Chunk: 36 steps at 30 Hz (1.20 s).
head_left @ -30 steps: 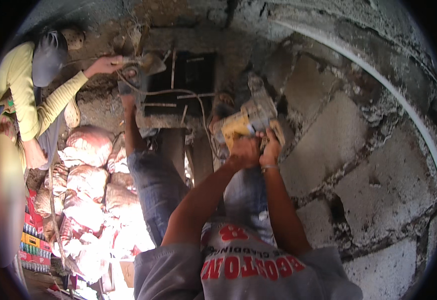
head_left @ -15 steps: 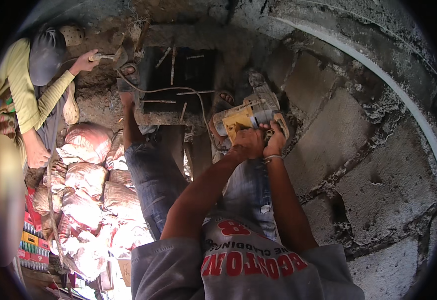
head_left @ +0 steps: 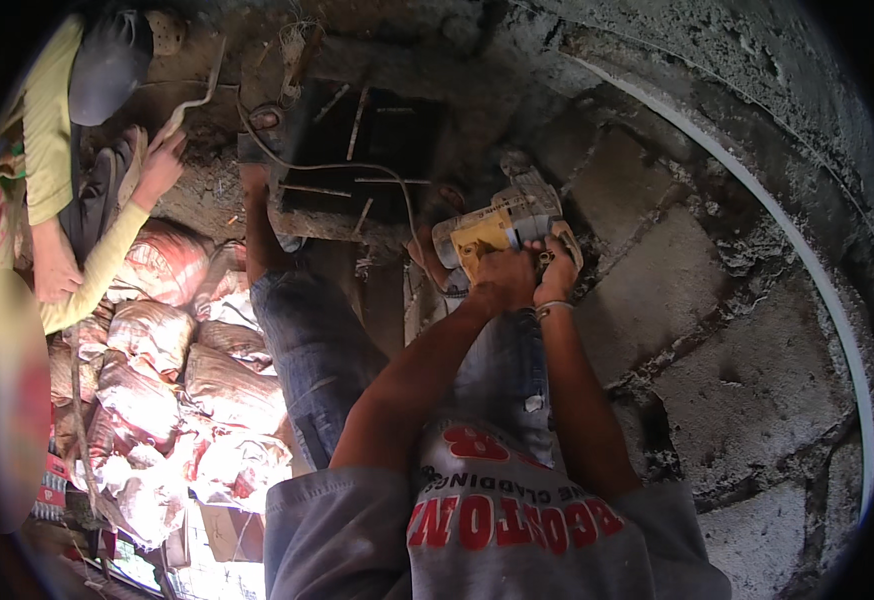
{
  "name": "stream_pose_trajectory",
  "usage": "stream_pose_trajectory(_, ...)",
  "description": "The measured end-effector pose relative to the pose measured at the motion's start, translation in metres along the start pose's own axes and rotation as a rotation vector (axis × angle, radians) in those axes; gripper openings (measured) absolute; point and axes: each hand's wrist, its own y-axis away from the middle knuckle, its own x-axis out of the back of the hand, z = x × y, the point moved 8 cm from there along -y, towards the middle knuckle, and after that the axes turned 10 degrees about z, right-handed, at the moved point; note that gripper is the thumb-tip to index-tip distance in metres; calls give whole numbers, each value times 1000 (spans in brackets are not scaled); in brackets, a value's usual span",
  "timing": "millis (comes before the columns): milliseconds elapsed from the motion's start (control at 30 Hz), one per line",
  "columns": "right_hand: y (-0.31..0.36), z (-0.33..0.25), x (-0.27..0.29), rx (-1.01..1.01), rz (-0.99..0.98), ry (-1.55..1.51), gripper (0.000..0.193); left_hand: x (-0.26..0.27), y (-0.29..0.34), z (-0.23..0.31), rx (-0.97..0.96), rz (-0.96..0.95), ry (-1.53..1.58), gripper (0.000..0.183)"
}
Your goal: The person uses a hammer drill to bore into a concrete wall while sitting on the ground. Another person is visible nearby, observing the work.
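A yellow and grey corded power tool [head_left: 483, 232] lies slantwise above my thighs, close to the rough wall; its exact kind is hard to tell. My left hand [head_left: 503, 280] is closed on its near side. On the rear handle, at the right end, my right hand [head_left: 555, 272] is closed, a pale band around the wrist. Both sets of fingers are partly hidden. The brown cord [head_left: 357, 178] loops from near the tool toward the upper left. The tool's far end is in shadow beside the wall.
Beyond my feet is a dark square opening [head_left: 397, 150] with rods across it. A rough block wall [head_left: 747, 370] rises on the right, with a pale curved pipe [head_left: 797, 235]. Filled sacks [head_left: 152, 335] are piled at left. A co-worker's hand [head_left: 162, 165] holds a trowel-like tool [head_left: 202, 95].
The co-worker's raised hand has come down and left, and the trowel-like tool in it now points upward. My hands keep their hold on the power tool. The view has shifted slightly.
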Motion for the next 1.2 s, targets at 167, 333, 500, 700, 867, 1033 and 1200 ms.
stream_pose_trajectory(167, -11, -13, 1, -11, -47, 34, 8, 5, -5, 11, 57, -26, 57, 32)
stream_pose_trajectory(333, -9, -30, -4, 13, -25, 112, 7, 7, -14, 20, 4, 168, 41, 37)
stream_pose_trajectory(500, -30, -37, -1, -24, -52, 137, 7, 6, -20, 29, 74, 47, 65, 38)
stream_pose_trajectory(700, -32, -40, -10, -27, -81, 188, 7, -1, -24, 27, 43, 143, 73, 40)
stream_pose_trajectory(867, -30, -44, -15, -22, -93, 172, 8, 6, -21, 30, 43, 119, 42, 37)
stream_pose_trajectory(1033, -21, -64, -32, 39, -154, 212, 6, 11, -34, 30, 81, 152, 174, 38)
stream_pose_trajectory(1200, -20, -57, -25, -9, -108, 177, 6, 15, -26, 33, 105, 61, 147, 43)
